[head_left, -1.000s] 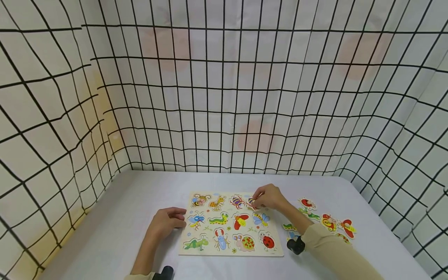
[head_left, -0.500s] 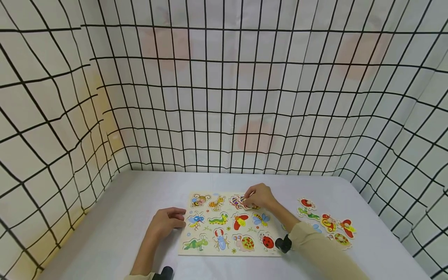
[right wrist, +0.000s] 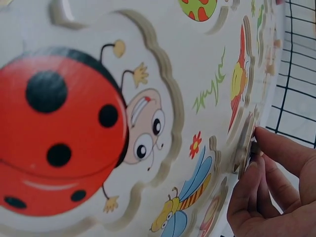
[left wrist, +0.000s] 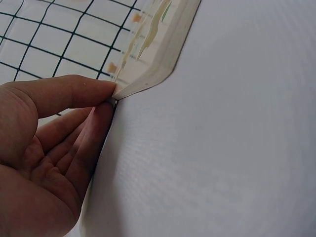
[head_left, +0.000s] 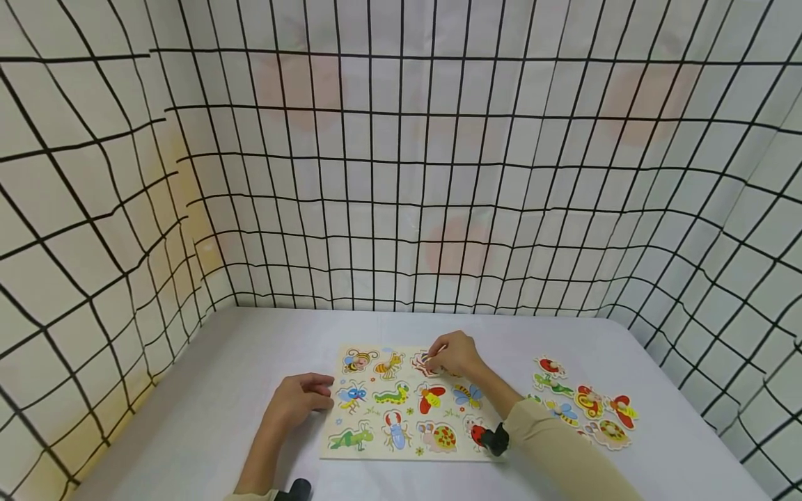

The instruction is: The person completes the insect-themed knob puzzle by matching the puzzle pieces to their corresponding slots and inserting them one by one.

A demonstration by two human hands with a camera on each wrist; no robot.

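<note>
a: right hand (head_left: 456, 353), status?
b: thumb and fingers pinch a puzzle piece (right wrist: 243, 148) at the board's (head_left: 370, 451) top row, third position from the left. full seating: cannot tell.
a: left hand (head_left: 299, 399)?
b: fingertips grip the board's left edge. loose pieces (head_left: 590, 399) lie right of the board.

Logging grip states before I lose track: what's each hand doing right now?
Left hand: open, touching the left edge of the pale rectangular insect puzzle board.
Right hand: closed, pinching a flat wooden puzzle piece.
</note>
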